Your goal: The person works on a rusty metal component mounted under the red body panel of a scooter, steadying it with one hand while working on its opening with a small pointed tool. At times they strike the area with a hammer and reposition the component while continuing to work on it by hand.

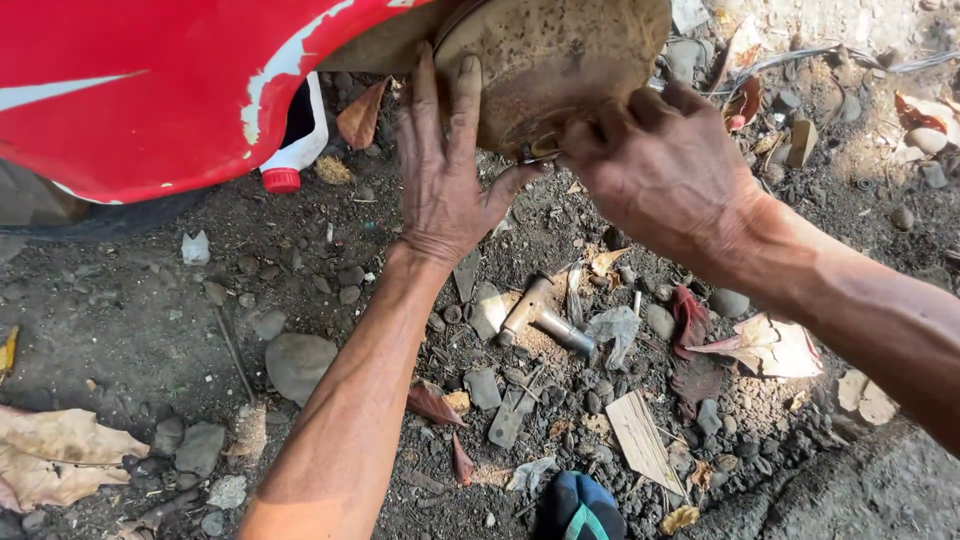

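My left hand [447, 165] lies flat against a dirty, rust-brown rounded metal part [560, 60] under a red vehicle panel [140, 85], fingers spread upward. My right hand [650, 165] is closed around a small metal piece [540, 150] at the lower edge of that rounded part; what the piece is cannot be made out. On the ground below the hands lies a short hammer-like tool [545, 315] with a pale handle and a metal head.
Dark dirt ground strewn with stones, dry leaves and scraps. A white bottle with a red cap [290, 160] hangs or stands behind the red panel. A flat grey stone [298, 362], a wooden sliver [640, 438] and a blue-green sandal tip [580, 505] lie near.
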